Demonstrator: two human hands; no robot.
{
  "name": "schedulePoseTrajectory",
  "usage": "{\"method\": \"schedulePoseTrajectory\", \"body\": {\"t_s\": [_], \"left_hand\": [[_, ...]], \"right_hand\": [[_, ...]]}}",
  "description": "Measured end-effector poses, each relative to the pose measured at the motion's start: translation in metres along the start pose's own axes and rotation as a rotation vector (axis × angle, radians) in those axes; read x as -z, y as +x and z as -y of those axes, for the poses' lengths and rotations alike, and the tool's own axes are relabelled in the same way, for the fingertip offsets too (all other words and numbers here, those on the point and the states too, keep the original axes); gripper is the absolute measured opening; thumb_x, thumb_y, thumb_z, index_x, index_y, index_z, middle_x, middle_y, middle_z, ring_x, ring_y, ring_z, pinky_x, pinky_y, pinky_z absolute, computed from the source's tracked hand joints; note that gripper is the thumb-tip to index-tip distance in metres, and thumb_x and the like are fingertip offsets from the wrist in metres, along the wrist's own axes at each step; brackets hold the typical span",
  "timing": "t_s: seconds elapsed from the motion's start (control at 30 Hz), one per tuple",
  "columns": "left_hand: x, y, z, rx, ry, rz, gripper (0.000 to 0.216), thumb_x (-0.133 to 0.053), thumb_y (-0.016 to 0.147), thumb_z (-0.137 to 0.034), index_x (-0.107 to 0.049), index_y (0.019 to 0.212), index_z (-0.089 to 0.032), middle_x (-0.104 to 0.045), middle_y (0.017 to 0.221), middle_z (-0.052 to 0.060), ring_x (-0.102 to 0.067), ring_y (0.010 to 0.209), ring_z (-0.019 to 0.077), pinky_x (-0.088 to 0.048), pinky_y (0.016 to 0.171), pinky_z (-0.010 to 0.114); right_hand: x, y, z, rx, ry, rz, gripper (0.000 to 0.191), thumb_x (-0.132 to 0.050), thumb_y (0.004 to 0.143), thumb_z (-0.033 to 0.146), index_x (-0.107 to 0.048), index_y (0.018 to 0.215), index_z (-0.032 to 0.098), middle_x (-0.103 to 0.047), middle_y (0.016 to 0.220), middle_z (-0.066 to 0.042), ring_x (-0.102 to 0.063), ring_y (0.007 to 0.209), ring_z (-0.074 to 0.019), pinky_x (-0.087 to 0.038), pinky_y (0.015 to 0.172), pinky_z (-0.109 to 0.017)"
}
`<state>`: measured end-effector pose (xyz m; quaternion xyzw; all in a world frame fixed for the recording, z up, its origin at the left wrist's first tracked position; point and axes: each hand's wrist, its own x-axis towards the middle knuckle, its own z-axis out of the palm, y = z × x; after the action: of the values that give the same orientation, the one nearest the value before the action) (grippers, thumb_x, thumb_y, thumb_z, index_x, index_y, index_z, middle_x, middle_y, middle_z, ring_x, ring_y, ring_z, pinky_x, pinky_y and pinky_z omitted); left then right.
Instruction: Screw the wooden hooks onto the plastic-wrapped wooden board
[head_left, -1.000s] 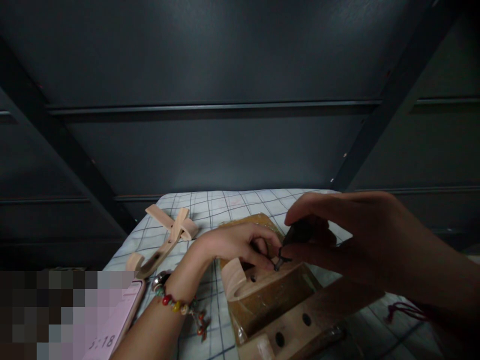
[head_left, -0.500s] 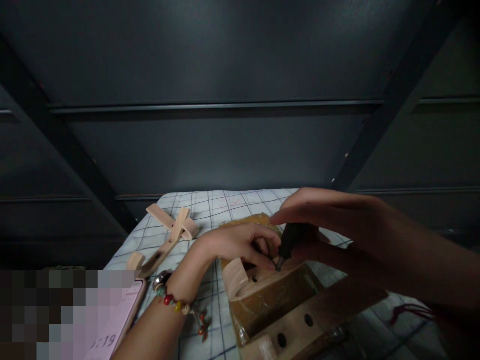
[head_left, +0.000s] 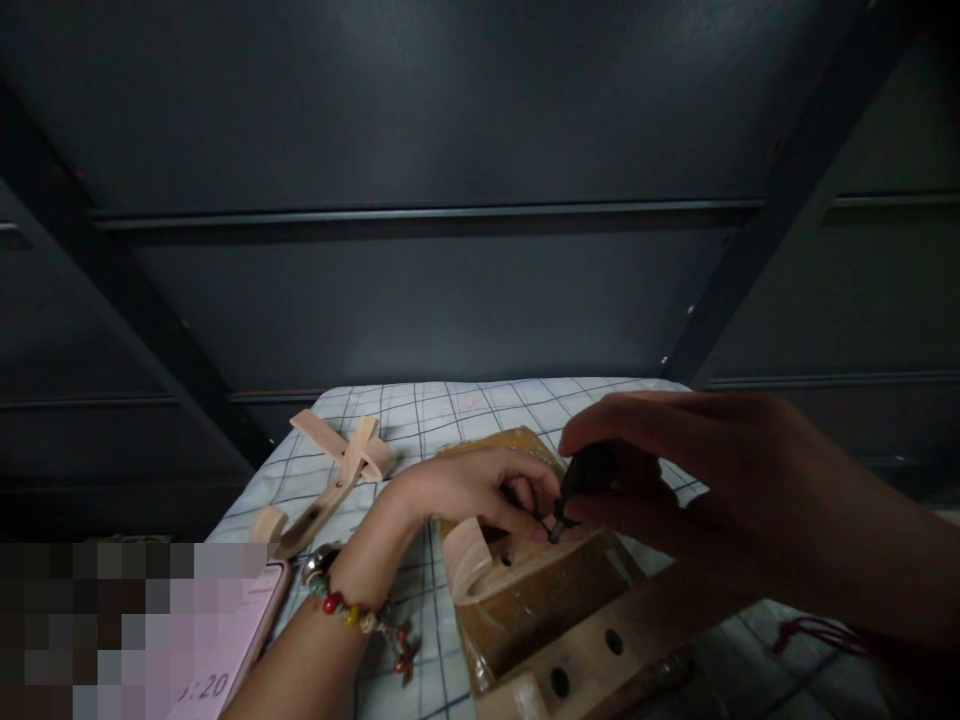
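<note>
My right hand [head_left: 675, 480] is closed around a short black-handled screwdriver [head_left: 589, 470]. Its metal tip points down at a hole in a curved wooden piece [head_left: 469, 555], which has a hooked end and another dark hole. My left hand [head_left: 491, 490] has its fingers curled and grips that piece close to the tip. Under it lies a brown board wrapped in clear plastic [head_left: 555, 605]. A second wooden piece with two dark holes [head_left: 585, 660] crosses the board's near side, and its far end is in the shadow under my right hand.
Several curved wooden pieces [head_left: 349, 470] lie crossed at the left of the checked cloth [head_left: 427, 405]. A phone [head_left: 240, 630], partly blurred out, is beside my left forearm. Dark metal panels [head_left: 420, 300] rise behind the table.
My right hand has turned a little with the screwdriver, its fingers now more bent around the handle. My left hand stays in place on the wooden piece.
</note>
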<state>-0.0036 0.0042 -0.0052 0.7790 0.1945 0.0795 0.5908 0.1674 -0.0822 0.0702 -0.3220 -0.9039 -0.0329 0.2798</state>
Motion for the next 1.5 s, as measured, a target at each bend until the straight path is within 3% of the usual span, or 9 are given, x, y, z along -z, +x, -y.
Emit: {"method": "schedulePoseTrajectory", "body": {"t_s": [0.17,0.27,0.57,0.77,0.93,1.1,1.2,1.37,1.5], "left_hand": [[0.001,0.0,0.0,0.011,0.018,0.016,0.024,-0.07,0.064,-0.025,-0.059,0.084,-0.016,-0.056,0.076,-0.001,-0.053,0.075,0.014,-0.042,0.066,0.025],[0.001,0.0,0.003,0.019,0.004,0.031,0.025,-0.069,0.066,-0.029,-0.059,0.084,-0.017,-0.057,0.074,-0.001,-0.054,0.074,0.0143,-0.042,0.063,0.025],[0.002,0.0,-0.001,0.011,-0.007,0.041,0.021,-0.067,0.064,-0.029,-0.054,0.076,-0.018,-0.053,0.067,-0.004,-0.05,0.065,0.0116,-0.038,0.059,0.024],[0.002,0.002,0.002,0.001,-0.023,0.039,0.021,-0.068,0.064,-0.026,-0.055,0.078,-0.018,-0.053,0.065,-0.004,-0.05,0.064,0.011,-0.037,0.057,0.023],[0.001,0.001,0.0,0.016,-0.018,0.032,0.022,-0.068,0.063,-0.024,-0.055,0.08,-0.018,-0.054,0.068,-0.004,-0.05,0.067,0.0105,-0.038,0.058,0.022],[0.001,0.001,0.001,0.014,-0.025,0.039,0.024,-0.068,0.063,-0.025,-0.055,0.081,-0.017,-0.055,0.069,-0.003,-0.051,0.066,0.0114,-0.039,0.057,0.023],[0.001,0.002,0.003,0.009,-0.03,0.04,0.023,-0.067,0.063,-0.026,-0.055,0.08,-0.017,-0.055,0.067,-0.003,-0.051,0.064,0.0114,-0.038,0.056,0.023],[0.002,0.001,0.001,0.01,-0.007,0.034,0.021,-0.068,0.063,-0.026,-0.056,0.077,-0.017,-0.053,0.066,-0.004,-0.05,0.066,0.011,-0.037,0.059,0.023],[0.002,0.001,-0.001,0.003,-0.011,0.036,0.021,-0.068,0.064,-0.024,-0.057,0.078,-0.017,-0.053,0.068,-0.004,-0.051,0.069,0.0113,-0.038,0.06,0.023]], "right_hand": [[-0.001,0.002,-0.002,-0.034,-0.03,-0.029,0.014,-0.06,0.079,0.024,-0.051,0.073,0.016,-0.05,0.061,0.006,-0.047,0.047,-0.0047,-0.035,0.043,-0.016],[-0.004,0.002,-0.006,0.037,0.029,-0.019,0.003,-0.054,0.081,0.013,-0.053,0.081,0.016,-0.056,0.074,0.002,-0.052,0.059,-0.0059,-0.039,0.052,-0.016],[0.004,-0.002,-0.009,0.112,0.047,0.078,0.022,-0.041,0.088,0.012,-0.057,0.102,0.018,-0.065,0.09,-0.003,-0.062,0.077,-0.0101,-0.046,0.067,-0.018],[0.005,-0.003,-0.009,0.074,-0.044,0.055,0.021,-0.044,0.088,0.027,-0.062,0.079,0.019,-0.064,0.077,-0.002,-0.059,0.059,-0.0114,-0.044,0.052,-0.023],[0.0,0.001,-0.004,0.034,-0.033,-0.027,0.015,-0.048,0.087,0.025,-0.056,0.077,0.018,-0.055,0.063,0.002,-0.05,0.05,-0.0075,-0.036,0.045,-0.019],[0.0,0.001,-0.004,-0.035,-0.016,0.008,0.009,-0.056,0.081,0.021,-0.055,0.072,0.018,-0.05,0.059,0.005,-0.046,0.048,-0.0073,-0.033,0.044,-0.02],[0.002,-0.001,-0.008,-0.027,0.069,0.075,0.004,-0.057,0.08,0.02,-0.058,0.076,0.018,-0.058,0.068,0.003,-0.053,0.056,-0.0083,-0.039,0.051,-0.02],[0.007,-0.002,-0.01,0.054,0.145,0.15,0.013,-0.048,0.087,0.021,-0.06,0.088,0.017,-0.062,0.094,-0.005,-0.059,0.078,-0.0125,-0.046,0.065,-0.023],[0.007,-0.002,-0.01,0.062,0.13,0.161,0.016,-0.044,0.088,0.018,-0.059,0.093,0.018,-0.062,0.089,-0.005,-0.06,0.074,-0.0126,-0.047,0.061,-0.023]]}}
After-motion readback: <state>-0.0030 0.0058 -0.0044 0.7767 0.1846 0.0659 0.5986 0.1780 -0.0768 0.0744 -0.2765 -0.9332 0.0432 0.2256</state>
